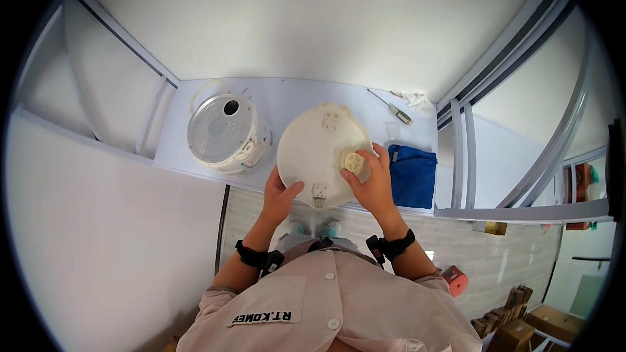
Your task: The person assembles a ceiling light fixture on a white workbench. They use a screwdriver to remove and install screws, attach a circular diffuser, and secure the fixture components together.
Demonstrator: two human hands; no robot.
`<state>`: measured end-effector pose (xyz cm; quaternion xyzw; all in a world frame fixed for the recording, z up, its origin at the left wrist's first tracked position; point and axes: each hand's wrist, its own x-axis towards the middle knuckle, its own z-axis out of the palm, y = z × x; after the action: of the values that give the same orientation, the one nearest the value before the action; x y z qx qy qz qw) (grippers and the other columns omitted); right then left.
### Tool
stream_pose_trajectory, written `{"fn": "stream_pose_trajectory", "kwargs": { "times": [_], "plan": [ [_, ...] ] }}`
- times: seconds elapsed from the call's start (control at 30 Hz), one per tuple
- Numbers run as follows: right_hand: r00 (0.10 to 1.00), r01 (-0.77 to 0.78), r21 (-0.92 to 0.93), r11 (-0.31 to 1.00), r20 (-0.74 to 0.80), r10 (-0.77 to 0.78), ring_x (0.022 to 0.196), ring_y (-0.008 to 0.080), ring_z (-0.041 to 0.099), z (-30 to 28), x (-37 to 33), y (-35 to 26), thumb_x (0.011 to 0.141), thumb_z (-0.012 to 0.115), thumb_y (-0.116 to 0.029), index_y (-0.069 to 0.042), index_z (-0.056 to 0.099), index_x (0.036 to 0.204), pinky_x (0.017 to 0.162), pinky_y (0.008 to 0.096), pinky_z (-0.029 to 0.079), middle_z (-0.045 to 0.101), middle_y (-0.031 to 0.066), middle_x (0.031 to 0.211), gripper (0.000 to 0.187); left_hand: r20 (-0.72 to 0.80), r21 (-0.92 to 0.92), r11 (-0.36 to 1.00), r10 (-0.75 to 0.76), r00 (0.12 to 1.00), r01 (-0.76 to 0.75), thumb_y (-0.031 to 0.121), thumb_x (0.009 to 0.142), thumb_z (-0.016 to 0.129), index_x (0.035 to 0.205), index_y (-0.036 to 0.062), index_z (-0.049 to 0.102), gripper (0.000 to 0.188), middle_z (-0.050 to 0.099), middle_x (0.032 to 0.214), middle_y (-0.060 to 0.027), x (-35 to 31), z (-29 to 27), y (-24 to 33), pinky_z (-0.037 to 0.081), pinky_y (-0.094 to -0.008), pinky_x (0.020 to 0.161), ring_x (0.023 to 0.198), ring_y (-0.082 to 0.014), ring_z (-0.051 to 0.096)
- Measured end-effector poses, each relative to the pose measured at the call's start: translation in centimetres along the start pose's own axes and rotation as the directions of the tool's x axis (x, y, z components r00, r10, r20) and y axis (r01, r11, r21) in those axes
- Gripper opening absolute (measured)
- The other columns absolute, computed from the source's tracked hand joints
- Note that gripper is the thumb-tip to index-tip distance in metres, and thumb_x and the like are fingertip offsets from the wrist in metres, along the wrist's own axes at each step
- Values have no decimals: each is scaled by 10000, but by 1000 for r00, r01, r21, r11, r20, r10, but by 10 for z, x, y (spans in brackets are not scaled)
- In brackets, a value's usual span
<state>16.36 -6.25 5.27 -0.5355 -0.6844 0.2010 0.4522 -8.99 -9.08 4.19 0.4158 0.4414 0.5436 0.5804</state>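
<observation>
Head view: white round cover (306, 140) held over the near edge of the desk (277, 91). Left hand (280, 192) at its near-left rim, thumb on top, grip closed on that edge; remaining fingers partly hidden. Right hand (372, 179) at the cover's right side, grip narrow, thumb and fingers around a cream round cap (353, 162). Cap lies between the fingertips, over the cover's right part; whether seated, cannot tell. Blue pouch (413, 177) just right of right hand.
</observation>
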Motion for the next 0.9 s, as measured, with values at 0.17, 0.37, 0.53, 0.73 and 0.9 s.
{"fn": "stream_pose_trajectory", "kwargs": {
  "times": [0.17, 0.37, 0.53, 0.73, 0.9],
  "plan": [
    [1000, 10, 130, 991, 19, -12, 1294, 404, 536, 3, -5, -10, 826, 906, -165, -82, 638, 1309, 1044, 465, 500, 470, 225, 1445, 558, 46, -173, 984, -31, 998, 38, -15, 833, 706, 1532, 27, 458, 743, 628, 1413, -99, -11, -10, 1, 453, -410, 1149, 1331, -233, 594],
    [993, 63, 205, 977, 82, -82, 1173, 374, 602, 12, -11, -39, 872, 860, -136, -92, 648, 1372, 1001, 443, 526, 402, 241, 1511, 544, 195, -375, 903, -144, 970, 210, -8, 761, 706, 1553, 50, 444, 836, 620, 1445, -107, -35, -43, 7, 478, -431, 1135, 1339, -274, 602],
    [981, 75, 230, 970, 156, -113, 1118, 361, 604, 17, -17, -61, 902, 816, -129, -97, 649, 1397, 967, 426, 529, 406, 241, 1523, 524, 222, -398, 907, -51, 974, 138, 2, 742, 686, 1556, 51, 441, 851, 622, 1444, -110, -53, -60, 15, 485, -416, 1124, 1339, -280, 604],
    [962, 241, 83, 967, 108, -249, 1157, 376, 586, 28, -30, -94, 876, 825, -139, -89, 659, 1380, 985, 443, 505, 409, 235, 1528, 533, 174, -396, 915, -5, 985, 74, 46, 716, 611, 1553, 40, 439, 855, 616, 1444, -123, -81, -83, 23, 478, -422, 1137, 1353, -294, 591],
    [950, 308, 111, 945, 22, -312, 1179, 391, 573, 45, -53, -111, 880, 823, -179, -33, 655, 1344, 1019, 463, 477, 531, 224, 1417, 515, 124, -464, 882, -26, 992, 81, 52, 689, 586, 1553, 30, 439, 877, 614, 1442, -132, -112, -105, 19, 472, -425, 1144, 1360, -307, 584]
  ]
}}
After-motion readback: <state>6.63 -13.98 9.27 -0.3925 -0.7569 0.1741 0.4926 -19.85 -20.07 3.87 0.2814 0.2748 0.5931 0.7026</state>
